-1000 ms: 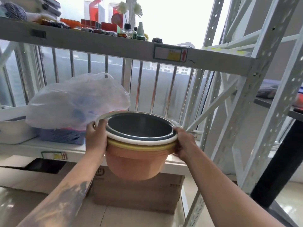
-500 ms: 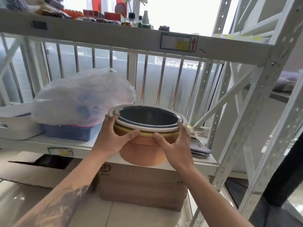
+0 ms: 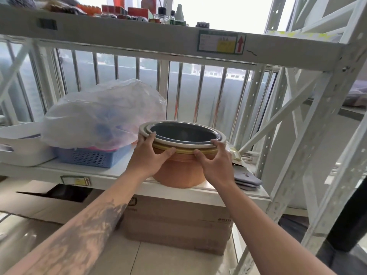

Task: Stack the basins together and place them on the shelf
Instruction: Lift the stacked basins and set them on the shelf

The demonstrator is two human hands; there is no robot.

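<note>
The basins (image 3: 179, 153) sit nested as one stack on the shelf (image 3: 111, 172), near its front edge: an orange one outermost, then a yellow rim, a white rim and a dark blue-grey one inside. The left hand (image 3: 148, 158) grips the stack's left side, thumb under the yellow rim and fingers (image 3: 151, 135) curled over the white rim. The right hand (image 3: 217, 160) holds the right side the same way, thumb pressed to the yellow rim, fingers hooked over the top edge.

Just left of the basins stands a blue basket (image 3: 90, 156) covered by a clear plastic bag (image 3: 103, 114) that touches the stack's rim; left of that is a white tub (image 3: 21, 145). Right of the basins lie folded grey cloths (image 3: 247, 179) with small lettering too blurred to read. Below the basins, under the shelf, stands a cardboard box (image 3: 176, 225) with faint print I cannot make out.

On the beam above the basins a label (image 3: 221, 42) carries a yellow patch and a red upward arrow; its text is illegible. A smaller label (image 3: 76, 180) of the same kind is stuck to the shelf's front edge, lower left of the basins.
</note>
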